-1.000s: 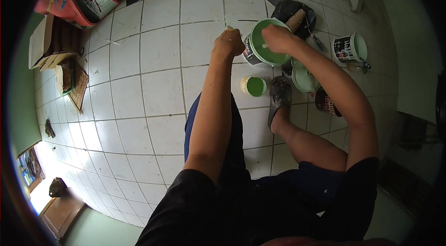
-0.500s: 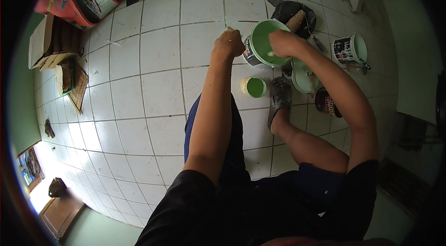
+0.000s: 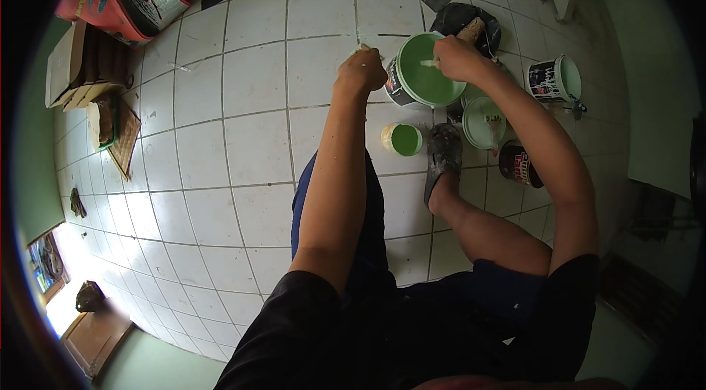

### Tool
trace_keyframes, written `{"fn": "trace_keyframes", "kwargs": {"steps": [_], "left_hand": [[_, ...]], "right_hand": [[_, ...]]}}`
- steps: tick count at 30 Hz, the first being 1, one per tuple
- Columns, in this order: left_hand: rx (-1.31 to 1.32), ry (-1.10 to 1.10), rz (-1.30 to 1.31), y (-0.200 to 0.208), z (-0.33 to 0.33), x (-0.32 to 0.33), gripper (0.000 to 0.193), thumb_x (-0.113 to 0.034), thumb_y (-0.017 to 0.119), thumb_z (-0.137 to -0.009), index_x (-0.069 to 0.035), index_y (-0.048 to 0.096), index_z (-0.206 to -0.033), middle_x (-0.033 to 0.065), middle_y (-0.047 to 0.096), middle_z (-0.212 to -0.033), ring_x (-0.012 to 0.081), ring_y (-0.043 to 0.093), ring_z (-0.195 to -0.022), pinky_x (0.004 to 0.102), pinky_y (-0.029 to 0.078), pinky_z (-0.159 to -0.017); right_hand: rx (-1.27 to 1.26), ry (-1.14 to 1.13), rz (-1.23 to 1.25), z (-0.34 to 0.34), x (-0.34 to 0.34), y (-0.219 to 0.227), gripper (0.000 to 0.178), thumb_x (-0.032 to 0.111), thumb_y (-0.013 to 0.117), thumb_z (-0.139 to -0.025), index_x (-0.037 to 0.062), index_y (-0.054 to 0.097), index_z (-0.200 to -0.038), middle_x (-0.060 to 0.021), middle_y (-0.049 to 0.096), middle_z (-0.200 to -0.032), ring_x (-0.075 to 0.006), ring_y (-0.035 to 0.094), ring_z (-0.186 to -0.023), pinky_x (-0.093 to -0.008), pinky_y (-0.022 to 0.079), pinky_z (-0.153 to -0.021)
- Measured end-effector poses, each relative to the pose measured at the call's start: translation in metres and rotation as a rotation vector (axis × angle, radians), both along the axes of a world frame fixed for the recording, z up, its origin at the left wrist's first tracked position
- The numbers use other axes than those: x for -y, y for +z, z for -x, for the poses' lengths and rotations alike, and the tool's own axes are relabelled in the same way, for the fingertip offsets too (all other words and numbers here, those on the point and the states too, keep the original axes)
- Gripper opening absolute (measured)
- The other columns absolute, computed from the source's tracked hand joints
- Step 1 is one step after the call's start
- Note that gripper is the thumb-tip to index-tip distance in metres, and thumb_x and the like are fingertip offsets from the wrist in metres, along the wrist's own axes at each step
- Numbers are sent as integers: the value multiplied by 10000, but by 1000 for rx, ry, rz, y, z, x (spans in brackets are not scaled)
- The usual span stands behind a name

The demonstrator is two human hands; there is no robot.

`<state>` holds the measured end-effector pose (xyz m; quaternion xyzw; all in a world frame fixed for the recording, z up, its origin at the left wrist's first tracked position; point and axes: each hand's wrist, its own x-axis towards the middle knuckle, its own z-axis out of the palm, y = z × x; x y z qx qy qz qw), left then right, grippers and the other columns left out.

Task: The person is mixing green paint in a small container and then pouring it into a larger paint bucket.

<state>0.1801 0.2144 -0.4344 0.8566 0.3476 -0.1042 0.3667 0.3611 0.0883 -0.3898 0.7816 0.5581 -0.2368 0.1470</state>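
Yellow and pale blue print is carried by the red package (image 3: pixel 94 6) at the upper left, set aslant along its side. Bold white lettering is borne by the black label (image 3: pixel 543 82) of the small white bucket (image 3: pixel 540 64) at the right. Red and whitish lettering is shown on the dark container (image 3: pixel 517 163) lower down (dim, and hardly to be made out). On the large bucket (image 3: pixel 398 66), a dark label (image 3: pixel 392 82) is seen at the left side, its print too small and foreshortened to be read.
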Motion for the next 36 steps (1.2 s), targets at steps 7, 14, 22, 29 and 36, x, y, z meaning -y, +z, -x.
{"fn": "trace_keyframes", "kwargs": {"steps": [7, 14, 22, 29, 36], "left_hand": [[-22, -6, -12, -4, 2, -4, 362, -144, 608, -808, -97, 661, -1163, 108, 657, -1218, 262, 609, -1166, 388, 498, -967], [-31, -9, -9, -3, -1, 0, 368, -163, 610, -820, -103, 652, -1181, 106, 655, -1223, 258, 602, -1179, 389, 494, -973], [-19, 8, 21, -1, 2, -2, 368, -157, 627, -810, -92, 663, -1171, 118, 655, -1223, 265, 601, -1183, 385, 497, -973], [-30, 9, -9, -2, 3, -3, 383, -158, 635, -806, -108, 661, -1184, 106, 661, -1214, 264, 606, -1174, 383, 501, -966], [-17, 6, -2, 1, -2, 1, 394, -139, 633, -792, -108, 667, -1183, 110, 666, -1209, 265, 613, -1163, 385, 502, -967]], "right_hand": [[142, -4, 155, 6, -6, 6, 182, 27, 645, -785, -43, 699, -943, -251, 692, -993, -386, 689, -951, -446, 569, -795], [199, 9, -84, 0, -1, -5, 192, 14, 669, -744, -36, 710, -925, -242, 699, -969, -372, 699, -930, -440, 570, -798], [88, 38, 178, 8, -6, -6, 173, 29, 661, -756, -22, 717, -911, -227, 705, -963, -360, 704, -915, -426, 578, -760], [243, 20, 23, 9, 0, -1, 163, 26, 655, -763, -63, 696, -892, -266, 683, -924, -402, 689, -862, -436, 572, -752], [63, 38, 148, 17, -12, -1, 175, 36, 646, -783, -11, 725, -932, -226, 707, -956, -345, 713, -904, -419, 584, -748]]}}
